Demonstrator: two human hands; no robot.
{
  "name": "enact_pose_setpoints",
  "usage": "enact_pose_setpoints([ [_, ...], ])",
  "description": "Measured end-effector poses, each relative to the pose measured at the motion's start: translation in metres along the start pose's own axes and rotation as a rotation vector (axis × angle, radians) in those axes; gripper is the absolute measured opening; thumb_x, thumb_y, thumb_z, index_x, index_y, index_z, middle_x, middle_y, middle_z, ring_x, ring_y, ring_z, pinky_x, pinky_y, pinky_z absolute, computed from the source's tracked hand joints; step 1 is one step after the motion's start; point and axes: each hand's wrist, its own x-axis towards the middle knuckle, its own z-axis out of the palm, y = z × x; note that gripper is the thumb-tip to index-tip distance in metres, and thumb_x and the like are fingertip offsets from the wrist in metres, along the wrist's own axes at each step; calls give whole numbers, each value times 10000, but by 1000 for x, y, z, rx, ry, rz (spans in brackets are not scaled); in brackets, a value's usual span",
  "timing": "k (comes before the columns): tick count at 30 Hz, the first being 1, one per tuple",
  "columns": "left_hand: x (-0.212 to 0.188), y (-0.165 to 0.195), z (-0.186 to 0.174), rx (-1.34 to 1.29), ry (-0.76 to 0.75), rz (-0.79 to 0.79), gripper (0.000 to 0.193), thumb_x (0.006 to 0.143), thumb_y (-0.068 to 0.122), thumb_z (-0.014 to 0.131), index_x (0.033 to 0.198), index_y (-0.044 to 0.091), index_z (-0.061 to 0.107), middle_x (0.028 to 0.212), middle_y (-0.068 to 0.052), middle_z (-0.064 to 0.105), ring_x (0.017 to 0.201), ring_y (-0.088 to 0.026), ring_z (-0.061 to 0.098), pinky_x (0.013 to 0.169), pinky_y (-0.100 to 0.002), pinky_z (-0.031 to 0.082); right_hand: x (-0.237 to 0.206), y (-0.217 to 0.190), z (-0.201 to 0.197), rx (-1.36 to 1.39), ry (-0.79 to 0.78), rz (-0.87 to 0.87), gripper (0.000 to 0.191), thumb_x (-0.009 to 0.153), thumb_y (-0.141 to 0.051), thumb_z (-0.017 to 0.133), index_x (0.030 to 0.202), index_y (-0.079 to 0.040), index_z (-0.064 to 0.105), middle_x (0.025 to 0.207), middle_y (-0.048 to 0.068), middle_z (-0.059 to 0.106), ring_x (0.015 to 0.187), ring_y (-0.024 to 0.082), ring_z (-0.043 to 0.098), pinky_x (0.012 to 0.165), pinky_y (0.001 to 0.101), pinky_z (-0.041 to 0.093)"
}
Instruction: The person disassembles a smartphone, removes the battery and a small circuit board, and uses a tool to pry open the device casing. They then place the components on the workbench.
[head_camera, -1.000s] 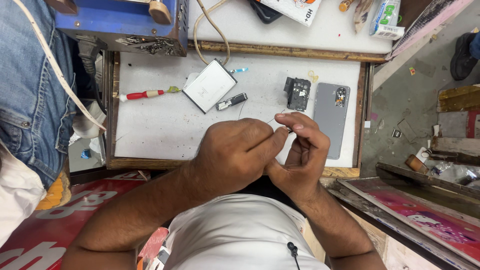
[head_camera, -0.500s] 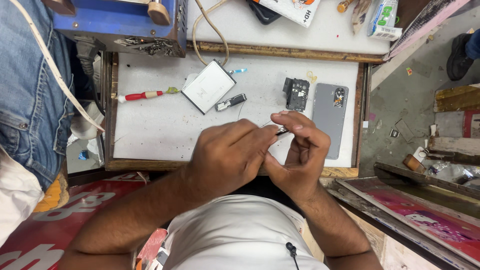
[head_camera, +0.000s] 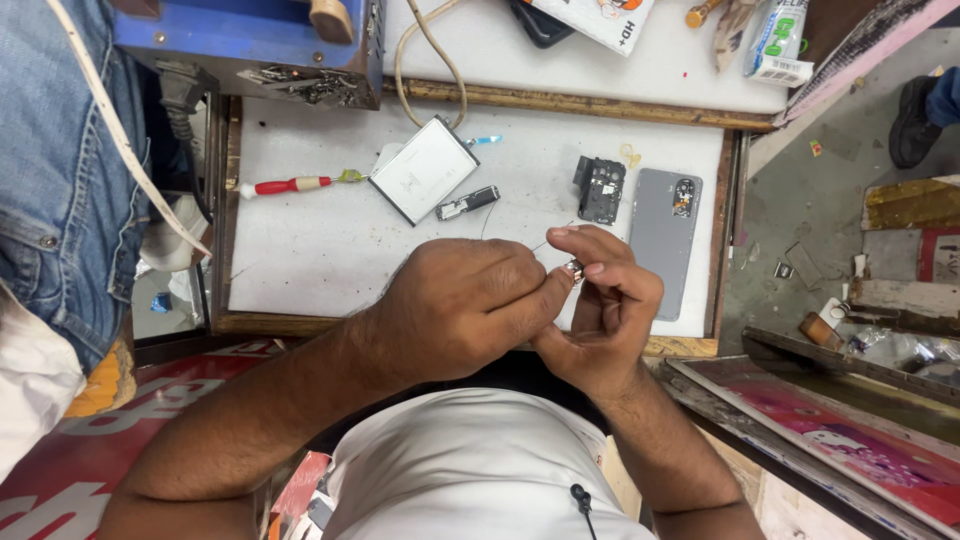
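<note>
both hands are up off the white work mat (head_camera: 330, 250), meeting just above its near edge. the left hand (head_camera: 465, 310) comes in from the left, knuckles up, fingers curled tight with the tips pressed toward the right. the right hand (head_camera: 600, 315) sits palm toward the body, thumb and forefinger closed narrow on a small metal part (head_camera: 575, 269), the other fingers loosely folded. that part lies right at the meeting point of the two hands, at the fingertips, too small to say which way its long side runs. the left fingertips touch it or sit just beside it; i cannot tell whether they grip it too. a thin wire (head_camera: 548, 240) shows just above the fingers.

out on the mat, well apart from the hands: a grey phone back (head_camera: 663, 240) lying lengthwise away from the body, a black camera frame (head_camera: 599, 189) just beside it, a white battery (head_camera: 424, 169) tilted, a small black strip (head_camera: 467, 203) touching near its corner, and a red-handled screwdriver (head_camera: 290, 185) off to the left, lying crosswise.
</note>
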Motion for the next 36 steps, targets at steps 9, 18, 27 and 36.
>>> enact_pose_setpoints([
  [9, -7, 15, 8, 92, 84, -201, 270, 911, 7, 755, 1176, -23, 707, 928, -73, 644, 810, -185, 690, 654, -319, 590, 8, -11, -14, -118, -92, 18, 491, 905, 36, 699, 1278, -62, 397, 1408, 271, 570, 1446, 357, 503, 1260, 479, 449],
  [18, 5, 28, -1, 88, -48, -319, 221, 845, 20, 747, 1063, 0, 712, 839, -76, 628, 731, -208, 679, 602, -354, 557, 11, -24, -14, -166, -91, 41, 358, 941, 10, 629, 1207, -47, 395, 1375, 284, 596, 1420, 375, 541, 1241, 497, 465],
  [27, 7, 20, 11, -81, -79, -370, 198, 863, 22, 754, 1051, 35, 693, 879, -86, 671, 744, -233, 701, 611, -363, 573, 4, -16, -21, -109, -25, 51, 152, 1057, -113, 530, 1137, -60, 412, 1324, 286, 642, 1391, 365, 585, 1192, 481, 476],
  [36, -25, 4, 1, 211, -5, -502, 281, 895, -19, 686, 1171, 30, 706, 954, -108, 695, 795, -264, 720, 683, -370, 601, 1, -19, -24, -110, -17, 88, 136, 1128, -186, 453, 1126, -52, 435, 1313, 276, 663, 1360, 369, 604, 1181, 472, 468],
])
